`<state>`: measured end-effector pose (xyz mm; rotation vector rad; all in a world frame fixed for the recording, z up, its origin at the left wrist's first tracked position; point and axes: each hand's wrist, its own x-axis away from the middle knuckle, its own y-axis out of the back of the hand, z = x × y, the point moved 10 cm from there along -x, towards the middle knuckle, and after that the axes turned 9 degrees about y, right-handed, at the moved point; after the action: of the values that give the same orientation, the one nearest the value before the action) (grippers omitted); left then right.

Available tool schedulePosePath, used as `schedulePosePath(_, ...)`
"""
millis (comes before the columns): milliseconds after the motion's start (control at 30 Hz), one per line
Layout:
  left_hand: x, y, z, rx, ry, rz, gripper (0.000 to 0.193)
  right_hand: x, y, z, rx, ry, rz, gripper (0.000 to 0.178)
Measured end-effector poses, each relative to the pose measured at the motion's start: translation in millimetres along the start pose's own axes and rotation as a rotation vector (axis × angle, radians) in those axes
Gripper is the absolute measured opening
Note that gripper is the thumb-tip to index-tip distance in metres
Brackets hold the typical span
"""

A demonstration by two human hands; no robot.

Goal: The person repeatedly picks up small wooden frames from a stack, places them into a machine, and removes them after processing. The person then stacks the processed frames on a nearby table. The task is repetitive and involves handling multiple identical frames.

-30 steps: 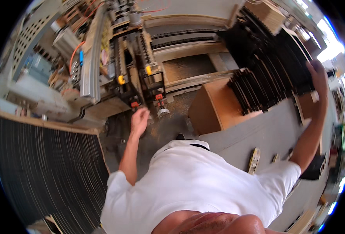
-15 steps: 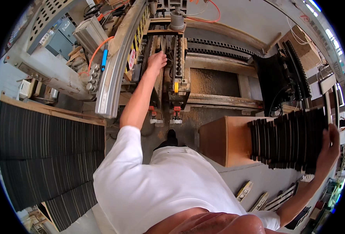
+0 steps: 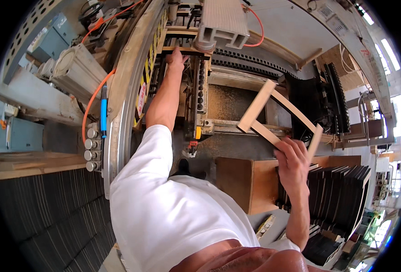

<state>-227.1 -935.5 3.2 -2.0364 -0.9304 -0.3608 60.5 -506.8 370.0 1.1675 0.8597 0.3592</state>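
Note:
A pale wooden frame is held up at a tilt by my right hand, its fingers closed round the near bar. The frame hangs in the air above a brown box and the machine's near rail. My left hand reaches into the machine, with its fingers at the near bar of another wooden frame. That frame has dark edges and lies under a metal cylinder. The left fingers look closed on the bar, though their tips are partly hidden.
Black-edged panels stand in a row by the brown box. More black stacks fill the lower left. A thick aluminium beam overhangs the machine. An orange hose and a blue pen-like tool are at the left rail.
My right hand has come in from the black stack at far right, now carrying a wooden frame. My left hand has reached deeper into the machine, to the frame's bar. The view has shifted.

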Motion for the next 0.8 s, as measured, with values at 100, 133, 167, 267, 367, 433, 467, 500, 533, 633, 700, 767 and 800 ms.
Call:
schedulePosePath(100,46,14,23,-0.011,0.055,-0.052,0.053,-28,-49,-13,-0.088,0.064,-0.028,0.024)
schedulePosePath(133,58,28,23,0.017,0.031,-0.03,0.048,-45,-65,-8,-0.141,0.133,-0.038,0.024)
schedulePosePath(167,79,38,29,0.039,0.016,-0.016,0.045,-60,-85,-7,-0.181,0.188,-0.056,0.023)
schedulePosePath(267,124,73,51,0.125,0.093,0.193,0.042,-103,-144,7,-0.275,0.319,-0.038,0.019)
schedulePosePath(367,193,77,53,0.107,0.096,0.274,0.023,-136,-200,20,-0.323,0.402,-0.002,0.018)
schedulePosePath(433,209,79,52,-0.027,0.07,0.45,0.023,-154,-226,32,-0.389,0.452,-0.007,0.021)
schedulePosePath(467,213,82,54,0.039,0.079,0.443,0.027,-158,-241,32,-0.392,0.476,0.015,0.022)
schedulePosePath(500,222,82,52,0.053,0.075,0.469,0.028,-159,-253,35,-0.397,0.496,0.041,0.023)
schedulePosePath(533,227,80,50,0.07,0.065,0.457,0.028,-160,-263,35,-0.4,0.511,0.066,0.024)
schedulePosePath(633,224,87,50,0.175,0.031,0.444,0.025,-161,-276,38,-0.426,0.541,0.105,0.026)
schedulePosePath(700,221,95,55,0.199,-0.002,0.393,0.023,-164,-278,38,-0.437,0.529,0.094,0.025)
schedulePosePath(767,222,104,59,0.162,-0.044,0.291,0.021,-172,-282,32,-0.448,0.494,0.076,0.026)
schedulePosePath(800,231,107,62,0.118,-0.029,0.253,0.027,-176,-277,29,-0.436,0.517,-0.014,0.024)
